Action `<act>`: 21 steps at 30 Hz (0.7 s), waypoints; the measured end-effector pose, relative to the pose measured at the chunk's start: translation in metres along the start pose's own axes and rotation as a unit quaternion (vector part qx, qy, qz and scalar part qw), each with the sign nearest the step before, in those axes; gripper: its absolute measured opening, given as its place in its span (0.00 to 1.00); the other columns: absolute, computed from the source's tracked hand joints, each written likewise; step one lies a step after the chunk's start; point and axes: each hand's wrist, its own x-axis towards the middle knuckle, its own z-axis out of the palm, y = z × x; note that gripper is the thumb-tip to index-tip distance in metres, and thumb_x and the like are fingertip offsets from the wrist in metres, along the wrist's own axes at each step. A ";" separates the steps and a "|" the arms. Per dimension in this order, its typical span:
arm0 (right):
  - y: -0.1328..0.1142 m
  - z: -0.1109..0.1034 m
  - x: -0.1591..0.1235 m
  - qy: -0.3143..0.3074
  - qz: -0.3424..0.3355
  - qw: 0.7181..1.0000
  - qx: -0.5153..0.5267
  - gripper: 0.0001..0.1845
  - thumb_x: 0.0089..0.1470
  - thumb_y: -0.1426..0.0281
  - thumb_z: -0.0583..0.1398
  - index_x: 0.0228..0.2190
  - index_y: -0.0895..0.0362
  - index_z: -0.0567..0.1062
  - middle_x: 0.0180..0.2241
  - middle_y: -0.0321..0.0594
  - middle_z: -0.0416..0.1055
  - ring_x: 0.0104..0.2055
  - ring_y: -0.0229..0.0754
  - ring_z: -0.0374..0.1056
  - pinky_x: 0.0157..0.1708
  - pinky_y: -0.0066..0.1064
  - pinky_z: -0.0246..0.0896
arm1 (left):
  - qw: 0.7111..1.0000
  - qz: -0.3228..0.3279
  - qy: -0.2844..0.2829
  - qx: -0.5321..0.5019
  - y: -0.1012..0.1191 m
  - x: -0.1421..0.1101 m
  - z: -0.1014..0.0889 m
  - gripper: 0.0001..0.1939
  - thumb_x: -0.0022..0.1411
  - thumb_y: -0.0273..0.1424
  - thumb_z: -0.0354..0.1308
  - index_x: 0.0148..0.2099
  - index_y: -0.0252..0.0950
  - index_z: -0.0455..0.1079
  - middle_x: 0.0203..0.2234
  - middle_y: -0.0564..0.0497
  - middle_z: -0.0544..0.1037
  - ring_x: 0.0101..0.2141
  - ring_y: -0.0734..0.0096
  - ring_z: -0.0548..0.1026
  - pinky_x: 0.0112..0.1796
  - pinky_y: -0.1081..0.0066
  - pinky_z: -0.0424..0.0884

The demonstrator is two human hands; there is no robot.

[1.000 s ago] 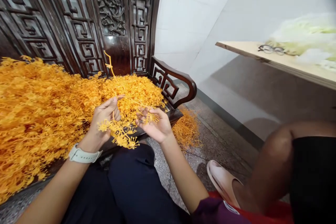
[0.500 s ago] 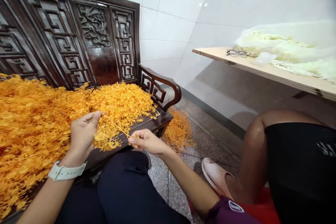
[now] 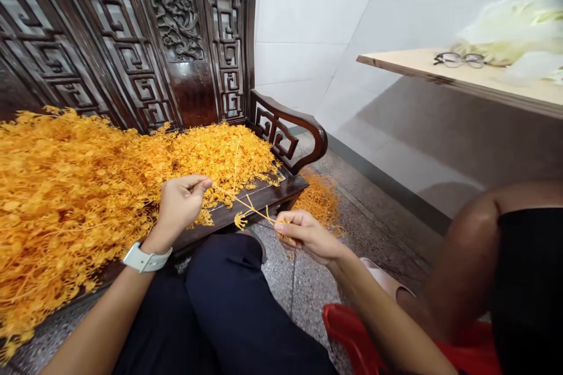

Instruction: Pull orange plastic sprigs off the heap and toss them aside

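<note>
A huge heap of branching orange sprigs (image 3: 79, 187) covers the dark wooden bench seat (image 3: 246, 211). Just above its front edge, my left hand (image 3: 180, 204) pinches a thin orange stem, with a white watch (image 3: 146, 258) on that wrist. The stem (image 3: 248, 208) runs across to my right hand (image 3: 305, 235), whose fingers are closed on it. A small floret tuft (image 3: 240, 221) hangs from the stem between my hands. My hands are apart, with my knees in dark trousers (image 3: 229, 299) below them.
A carved bench back (image 3: 176, 29) and armrest (image 3: 290, 129) stand ahead, with more sprigs (image 3: 319, 202) on the speckled floor. A person's bare leg (image 3: 466, 258) is at right. A wooden board (image 3: 404, 64) holds glasses (image 3: 460, 60) and pale bagged material (image 3: 514, 29). A red stool (image 3: 352, 334) is below.
My right hand has moved right, away from my left. The thick floret cluster between my hands has gone, leaving a thin stem with a small tuft. The view has shifted slightly.
</note>
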 end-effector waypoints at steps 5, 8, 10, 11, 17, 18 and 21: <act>-0.007 0.008 -0.011 -0.009 -0.010 1.000 -0.009 0.19 0.61 0.58 0.67 0.25 0.58 0.75 0.19 0.33 0.70 0.18 0.31 0.59 0.19 0.25 0.51 | 1.000 0.009 0.009 -0.002 0.004 0.003 0.006 0.06 0.54 0.30 0.66 0.28 0.35 0.83 0.24 0.47 0.82 0.27 0.63 0.76 0.28 0.70 0.67; -0.009 0.013 -0.014 -0.008 -0.014 1.000 0.013 0.18 0.61 0.59 0.67 0.26 0.59 0.76 0.21 0.36 0.74 0.19 0.32 0.65 0.20 0.25 0.59 | 0.999 0.024 0.009 0.033 0.004 0.003 0.007 0.08 0.56 0.31 0.64 0.28 0.35 0.82 0.25 0.48 0.82 0.27 0.62 0.77 0.29 0.70 0.68; -0.010 0.015 -0.016 0.003 -0.015 0.999 0.038 0.17 0.60 0.61 0.67 0.25 0.59 0.77 0.21 0.37 0.75 0.19 0.33 0.66 0.21 0.25 0.62 | 0.998 0.040 0.011 0.054 0.003 0.003 0.007 0.09 0.56 0.32 0.63 0.28 0.35 0.82 0.24 0.48 0.81 0.26 0.64 0.75 0.27 0.70 0.67; -0.011 0.015 -0.017 0.009 -0.016 0.999 0.045 0.17 0.60 0.61 0.67 0.25 0.59 0.77 0.21 0.38 0.75 0.19 0.33 0.67 0.21 0.25 0.63 | 0.997 0.048 0.012 0.062 0.002 0.003 0.007 0.09 0.57 0.32 0.63 0.28 0.35 0.81 0.23 0.49 0.80 0.25 0.65 0.74 0.26 0.71 0.65; -0.008 0.018 -0.018 0.031 -0.022 0.999 -0.007 0.18 0.59 0.59 0.68 0.25 0.58 0.76 0.16 0.31 0.68 0.16 0.29 0.56 0.17 0.24 0.48 | 0.990 0.093 0.061 0.083 -0.002 0.003 0.006 0.08 0.57 0.31 0.63 0.27 0.36 0.77 0.20 0.52 0.75 0.24 0.68 0.71 0.25 0.71 0.62; -0.006 0.019 -0.017 0.035 -0.021 0.999 -0.020 0.19 0.58 0.59 0.69 0.24 0.58 0.75 0.15 0.30 0.65 0.16 0.28 0.54 0.17 0.24 0.44 | 0.989 0.098 0.063 0.087 -0.002 0.002 0.008 0.08 0.58 0.31 0.64 0.26 0.36 0.77 0.19 0.52 0.73 0.23 0.69 0.70 0.24 0.70 0.61; 0.001 0.022 -0.015 0.049 -0.021 0.997 -0.060 0.20 0.56 0.57 0.70 0.23 0.58 0.74 0.15 0.28 0.60 0.17 0.28 0.50 0.18 0.26 0.40 | 0.989 0.097 0.055 0.094 0.000 0.002 0.010 0.09 0.58 0.30 0.65 0.26 0.37 0.75 0.18 0.54 0.71 0.22 0.70 0.67 0.24 0.69 0.59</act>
